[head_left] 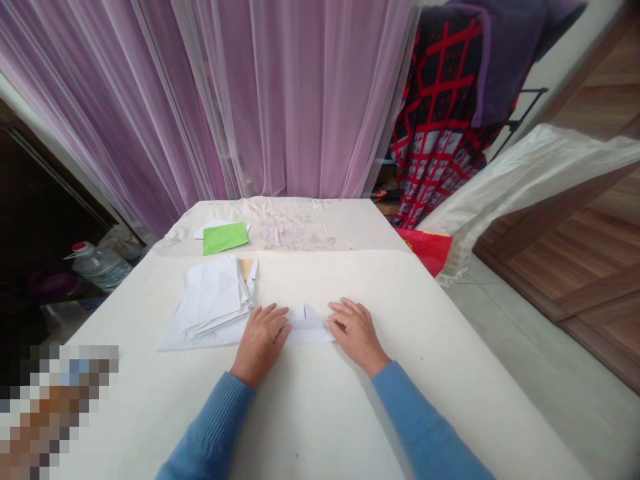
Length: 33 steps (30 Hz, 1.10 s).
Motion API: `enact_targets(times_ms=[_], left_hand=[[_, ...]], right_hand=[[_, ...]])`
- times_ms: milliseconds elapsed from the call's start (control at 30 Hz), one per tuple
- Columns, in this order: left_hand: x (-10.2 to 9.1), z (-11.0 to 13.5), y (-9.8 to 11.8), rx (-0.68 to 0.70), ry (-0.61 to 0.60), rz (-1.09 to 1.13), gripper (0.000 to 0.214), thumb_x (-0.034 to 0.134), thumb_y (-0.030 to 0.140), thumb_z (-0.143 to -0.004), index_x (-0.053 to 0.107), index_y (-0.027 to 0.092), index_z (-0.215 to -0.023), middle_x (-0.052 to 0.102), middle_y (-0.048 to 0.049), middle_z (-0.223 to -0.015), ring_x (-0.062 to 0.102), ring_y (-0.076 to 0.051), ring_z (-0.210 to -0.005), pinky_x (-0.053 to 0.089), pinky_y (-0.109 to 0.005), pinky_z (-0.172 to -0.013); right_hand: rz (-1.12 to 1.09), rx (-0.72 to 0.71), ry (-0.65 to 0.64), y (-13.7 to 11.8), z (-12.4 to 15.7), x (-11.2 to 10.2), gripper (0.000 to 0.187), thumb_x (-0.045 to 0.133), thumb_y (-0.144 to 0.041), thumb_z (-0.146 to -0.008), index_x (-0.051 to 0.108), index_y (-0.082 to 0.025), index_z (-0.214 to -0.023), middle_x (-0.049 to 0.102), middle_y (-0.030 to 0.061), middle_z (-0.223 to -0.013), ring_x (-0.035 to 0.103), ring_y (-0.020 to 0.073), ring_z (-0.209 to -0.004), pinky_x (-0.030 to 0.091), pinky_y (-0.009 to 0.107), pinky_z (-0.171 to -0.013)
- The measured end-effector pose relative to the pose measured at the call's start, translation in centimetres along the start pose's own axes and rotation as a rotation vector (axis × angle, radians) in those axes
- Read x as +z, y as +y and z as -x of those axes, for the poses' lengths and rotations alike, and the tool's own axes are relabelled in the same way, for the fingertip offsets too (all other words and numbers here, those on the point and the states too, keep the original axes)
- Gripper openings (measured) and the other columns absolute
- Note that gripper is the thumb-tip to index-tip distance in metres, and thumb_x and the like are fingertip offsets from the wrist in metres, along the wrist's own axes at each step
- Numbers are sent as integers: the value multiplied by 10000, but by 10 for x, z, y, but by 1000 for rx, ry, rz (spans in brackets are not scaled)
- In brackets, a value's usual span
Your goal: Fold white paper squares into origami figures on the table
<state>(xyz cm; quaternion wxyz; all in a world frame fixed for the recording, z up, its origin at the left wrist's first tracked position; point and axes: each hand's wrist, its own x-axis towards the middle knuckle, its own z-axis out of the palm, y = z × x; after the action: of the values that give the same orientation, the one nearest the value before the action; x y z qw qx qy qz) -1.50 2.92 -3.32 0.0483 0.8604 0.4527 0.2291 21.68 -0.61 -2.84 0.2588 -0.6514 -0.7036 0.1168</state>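
A small folded white paper (pixel 309 331) lies on the cream table covering (pixel 340 427), with a pointed flap standing at its top edge. My left hand (pixel 261 340) rests on the paper's left end, and my right hand (pixel 356 335) holds its right end with the fingertips. Just left of my left hand sits a loose stack of folded white papers (pixel 213 300), with a tan paper edge (pixel 246 269) showing behind it. Farther back, a green paper sheet (pixel 225 239) lies over a white slip (pixel 207 230).
A rumpled pale cloth (pixel 295 223) covers the far table end. A plastic water jug (pixel 100 265) stands beyond the left edge, and a red bag (pixel 425 250) lies beyond the right edge. Sheer purple curtains (pixel 300 100) hang ahead. A pixelated patch hides the lower left.
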Motion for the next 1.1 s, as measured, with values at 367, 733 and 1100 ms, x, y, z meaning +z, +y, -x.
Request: enact_targets(times_ms=[367, 733, 1100], left_hand=[[15, 2, -4, -17, 154, 39, 96, 580, 243, -872, 563, 195, -790, 683, -103, -1155, 567, -299, -1181, 463, -509, -994], [13, 1, 2, -34, 168, 36, 177, 562, 211, -863, 474, 214, -710, 671, -112, -1119, 562, -285, -1154, 460, -494, -1005], [6, -1, 10, -109, 120, 87, 192, 461, 114, -841, 579, 219, -950, 590, -120, -1252, 561, -257, -1142, 475, -464, -967]], right_hand=[[8, 25, 110, -1, 2, 9, 162, 564, -264, -859, 620, -231, -711, 685, 24, -1187, 488, 261, -1254, 267, 494, -1062], [81, 9, 161, -3, 3, 13, 137, 557, -240, -867, 590, -230, -734, 683, 28, -1164, 501, 248, -1228, 270, 456, -1045], [56, -22, 101, -4, 3, 11, 237, 481, -116, -840, 649, -252, -936, 554, 66, -1357, 438, 232, -1293, 241, 475, -1074]])
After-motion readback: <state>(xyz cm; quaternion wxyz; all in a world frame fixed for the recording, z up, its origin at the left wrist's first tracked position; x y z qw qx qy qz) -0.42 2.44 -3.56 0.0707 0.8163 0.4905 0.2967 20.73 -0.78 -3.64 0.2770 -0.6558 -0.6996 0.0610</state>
